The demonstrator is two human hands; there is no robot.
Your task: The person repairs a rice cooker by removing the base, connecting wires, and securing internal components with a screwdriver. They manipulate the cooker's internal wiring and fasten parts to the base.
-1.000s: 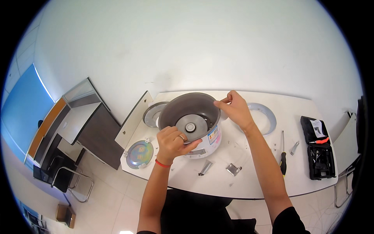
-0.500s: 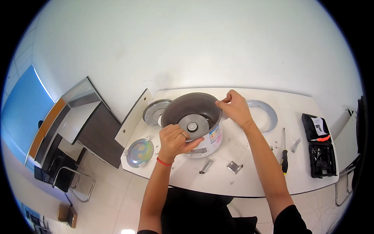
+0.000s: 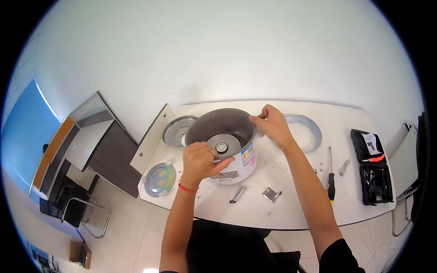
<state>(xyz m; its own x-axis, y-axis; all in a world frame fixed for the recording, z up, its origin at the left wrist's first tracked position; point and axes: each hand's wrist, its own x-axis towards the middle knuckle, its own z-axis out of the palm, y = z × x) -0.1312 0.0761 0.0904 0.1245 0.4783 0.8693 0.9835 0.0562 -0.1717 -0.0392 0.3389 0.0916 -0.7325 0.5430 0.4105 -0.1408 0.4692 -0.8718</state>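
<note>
A rice cooker stands on the white table, with a white printed body (image 3: 234,175) and a grey metal inner shell (image 3: 218,119) open at the top. Inside, at the bottom of the shell, a round heating plate (image 3: 229,142) with a raised centre button shows. My left hand (image 3: 199,158) is closed over the near left rim, thumb stretched along the outside. At the right rim, my right hand (image 3: 271,126) pinches the edge between thumb and curled fingers. How the shell joins the body is partly hidden by my left hand.
Left of the cooker lie a round metal lid part (image 3: 175,133) and a shiny disc (image 3: 159,179). A grey ring (image 3: 314,134), a screwdriver (image 3: 331,182), small metal brackets (image 3: 271,194) and loose screws lie to the right. An open black tool case (image 3: 374,182) sits at the right edge.
The view has shifted slightly, so the table's things appear a little further left. Both hands keep their places on the rim of the inner shell.
</note>
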